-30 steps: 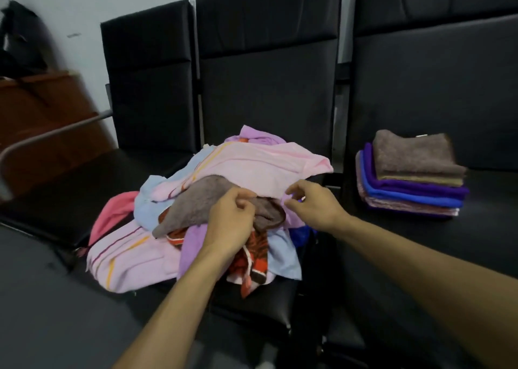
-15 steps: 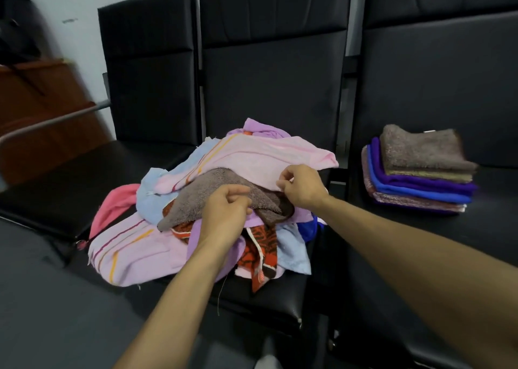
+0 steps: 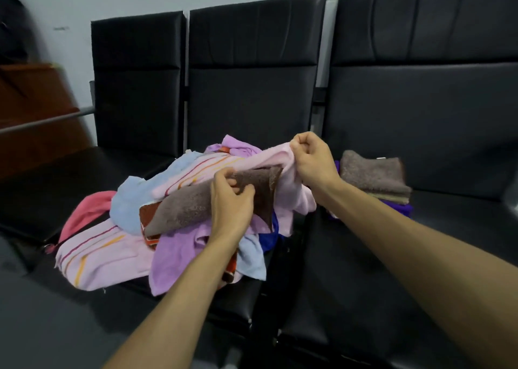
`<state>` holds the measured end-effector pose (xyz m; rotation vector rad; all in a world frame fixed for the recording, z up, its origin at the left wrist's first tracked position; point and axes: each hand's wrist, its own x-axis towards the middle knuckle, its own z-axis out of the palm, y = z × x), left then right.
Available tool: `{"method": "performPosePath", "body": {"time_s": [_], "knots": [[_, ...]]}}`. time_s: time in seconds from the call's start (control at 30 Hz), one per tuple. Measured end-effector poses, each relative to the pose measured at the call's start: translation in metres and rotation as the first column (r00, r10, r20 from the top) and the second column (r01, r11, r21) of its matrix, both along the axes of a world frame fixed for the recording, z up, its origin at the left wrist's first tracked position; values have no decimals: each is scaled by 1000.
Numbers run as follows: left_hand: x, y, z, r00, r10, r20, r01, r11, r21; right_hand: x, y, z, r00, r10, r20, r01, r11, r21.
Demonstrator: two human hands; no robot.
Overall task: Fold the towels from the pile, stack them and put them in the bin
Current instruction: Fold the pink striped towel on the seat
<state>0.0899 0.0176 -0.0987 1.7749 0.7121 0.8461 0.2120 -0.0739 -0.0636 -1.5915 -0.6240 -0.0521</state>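
Logging from my remote station: the left hand [image 3: 232, 203] has its fingers curled into the brown towel [image 3: 190, 209], gripping its upper edge on top of the pile [image 3: 112, 259]. The right hand [image 3: 314, 158] pinches a corner of a pink towel [image 3: 269, 158], held raised above the heap. I note the pile sits on the middle black seat [image 3: 235, 307]. The folded stack [image 3: 372, 178], brown on top with purple beneath, lies on the right seat [image 3: 462, 217], just beside the right wrist.
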Motion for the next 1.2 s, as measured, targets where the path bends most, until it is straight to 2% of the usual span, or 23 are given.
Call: {"method": "performPosePath", "body": {"time_s": [0.1,0.23,0.37,0.53,0.63,0.73,0.8,0.87,0.93,1.0,1.03,1.07,1.13,1.17,1.2], "knots": [[5,-5,-2,1000,-15,-12,17,990,137,3,-19,5,1000,15,1,-15,999,-29],[15,-9,-12,976,83,-200,-12,943,333,5,-30,-1,998,54,-14,-54,996,-68],[20,-18,-13,984,77,-163,-4,913,408,9,-32,-7,997,69,-27,-70,995,-65],[16,-7,-25,982,69,-173,85,663,744,18,-30,-14,994,73,-84,-77,996,-47],[10,5,-29,983,17,-181,131,624,770,23,-31,-16,983,54,-176,-56,998,-4],[3,15,-33,930,-46,-366,323,581,747,33,-36,-9,953,13,-303,19,995,102],[-4,25,-37,868,65,-492,389,525,757,39,-41,0,929,3,-369,72,979,188],[-11,36,-35,827,183,-531,365,544,756,45,-48,5,932,-49,-359,125,973,193],[-14,46,-35,785,296,-543,293,595,748,47,-56,4,962,-125,-244,144,988,63],[-14,49,-36,760,349,-548,247,625,741,43,-67,0,994,-95,-56,84,980,-182],[-12,49,-37,761,352,-546,242,626,741,43,-73,-3,999,-38,39,49,941,-336],[-10,47,-39,759,353,-547,244,624,742,41,-79,-5,992,32,124,38,851,-523],[-7,43,-39,748,356,-560,256,623,739,33,-91,-6,953,184,239,99,560,-823],[-6,42,-38,736,362,-571,260,629,733,33,-96,-8,932,239,274,149,437,-887],[-6,40,-37,725,371,-580,256,636,728,32,-102,-7,920,262,293,184,371,-910]]}}
